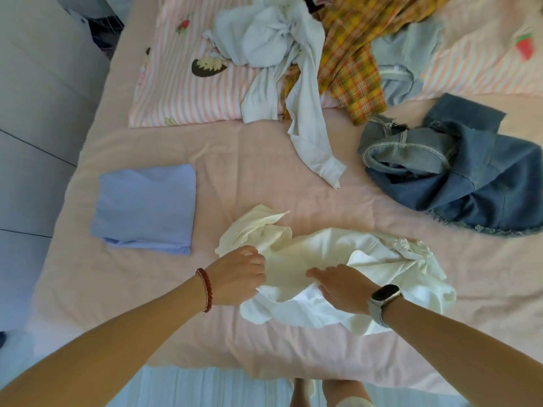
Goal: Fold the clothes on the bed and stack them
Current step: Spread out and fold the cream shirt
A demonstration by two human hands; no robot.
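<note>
Pink bed point(141, 289): left hand point(238, 277) pinches crumpled cream garment point(293, 259) to straighten it; right hand point(343, 289) fingers flat, pressed together, smoothing. Folded blue shirt point(144, 207) left.

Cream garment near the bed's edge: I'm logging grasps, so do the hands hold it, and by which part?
The left hand pinches the cream garment at its left end; the right hand lies flat on its middle.

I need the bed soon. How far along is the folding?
Early. Done: one blue garment lies folded. In hand: the left hand grips a crumpled cream garment while the right hand rests on it. Left: white shirt, yellow plaid garment, denim piece, pale blue item.
</note>
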